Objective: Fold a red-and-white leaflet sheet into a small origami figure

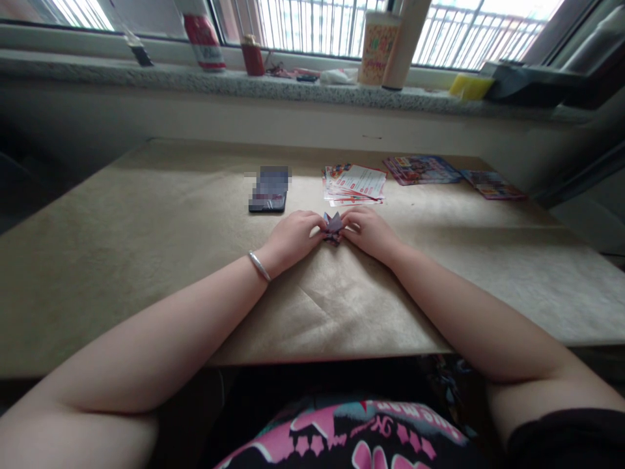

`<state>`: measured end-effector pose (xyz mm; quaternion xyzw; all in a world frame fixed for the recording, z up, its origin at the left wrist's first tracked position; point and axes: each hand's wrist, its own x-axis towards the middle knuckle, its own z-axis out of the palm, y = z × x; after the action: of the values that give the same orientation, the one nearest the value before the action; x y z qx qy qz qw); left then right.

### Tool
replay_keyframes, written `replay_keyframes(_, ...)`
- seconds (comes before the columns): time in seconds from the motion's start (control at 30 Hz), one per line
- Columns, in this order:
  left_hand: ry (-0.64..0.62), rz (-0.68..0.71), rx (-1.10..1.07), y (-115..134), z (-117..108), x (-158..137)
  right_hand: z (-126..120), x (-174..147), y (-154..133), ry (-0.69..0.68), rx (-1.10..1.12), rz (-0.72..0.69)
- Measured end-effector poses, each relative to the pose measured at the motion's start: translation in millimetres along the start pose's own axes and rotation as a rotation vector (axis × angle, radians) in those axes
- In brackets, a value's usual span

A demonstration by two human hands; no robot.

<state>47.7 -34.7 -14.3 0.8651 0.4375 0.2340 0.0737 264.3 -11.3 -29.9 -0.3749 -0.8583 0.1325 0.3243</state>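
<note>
A small folded paper piece (333,228), purple-grey with pointed corners standing up and a darker patterned lower part, is held just above or on the table, between both hands. My left hand (299,234), with a silver bangle at its wrist, pinches the paper's left side between thumb and fingers. On the opposite side my right hand (370,233) pinches it in the same way. The fingertips partly cover the paper's edges, and its exact shape is too small to make out.
A phone (269,190) lies beyond my left hand. Behind the paper is a fanned pile of printed sheets (359,182), with colourful booklets (422,169) farther right. A red can (205,42) and a patterned cup (378,49) stand on the stone windowsill (170,78).
</note>
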Motion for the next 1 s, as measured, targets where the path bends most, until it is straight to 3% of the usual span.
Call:
replay_keyframes(0.17, -0.017, 0.06, 0.102, -1, -2, 1, -5, -2, -6, -0.051, -0.217, -0.007)
replay_keyframes(0.43, -0.023, 0.178, 0.133, 0, -7, -4, -11, -5, -11, -0.132, -0.24, -0.091)
replay_keyframes(1.0, -0.129, 0.188, 0.274, 7, -16, -5, -23, -5, -18, -0.242, -0.343, -0.116)
